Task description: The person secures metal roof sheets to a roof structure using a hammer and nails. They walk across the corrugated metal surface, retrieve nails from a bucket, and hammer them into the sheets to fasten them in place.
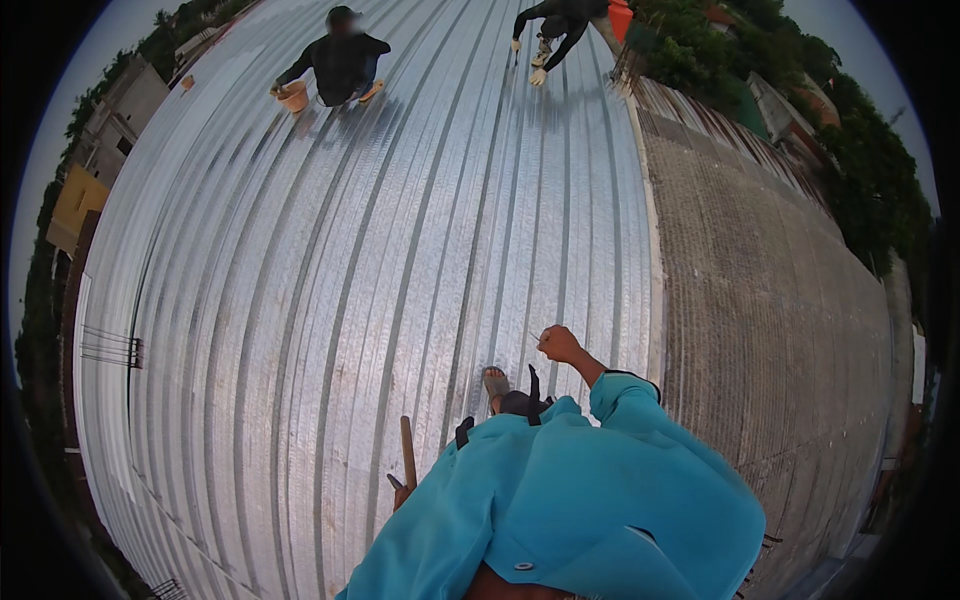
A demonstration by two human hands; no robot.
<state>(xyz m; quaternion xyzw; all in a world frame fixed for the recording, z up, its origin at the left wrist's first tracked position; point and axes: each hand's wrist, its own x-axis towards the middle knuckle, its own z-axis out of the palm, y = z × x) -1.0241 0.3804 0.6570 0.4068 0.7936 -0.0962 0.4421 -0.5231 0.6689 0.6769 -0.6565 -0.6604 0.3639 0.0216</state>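
Gripping wooden-handled tool [408, 450] w/ L hand [401, 496], thin pc. [536, 337] w/ R hand [561, 344], fingers clamped on both; roof sheets [390, 270] laid, fastening prob. unfinished.

No text, label, number or sign can be read on the silvery ribbed metal roof [370, 250], near or far, or the loose turquoise cloth shirt [630, 480].

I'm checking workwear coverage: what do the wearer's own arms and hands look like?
Loose turquoise-blue fabric sleeves cover the upper arms. The right one stops short of the wrist, with a dark edge showing at its opening. The right hand wears no glove. The left hand is mostly hidden, though the part that shows looks ungloved too.
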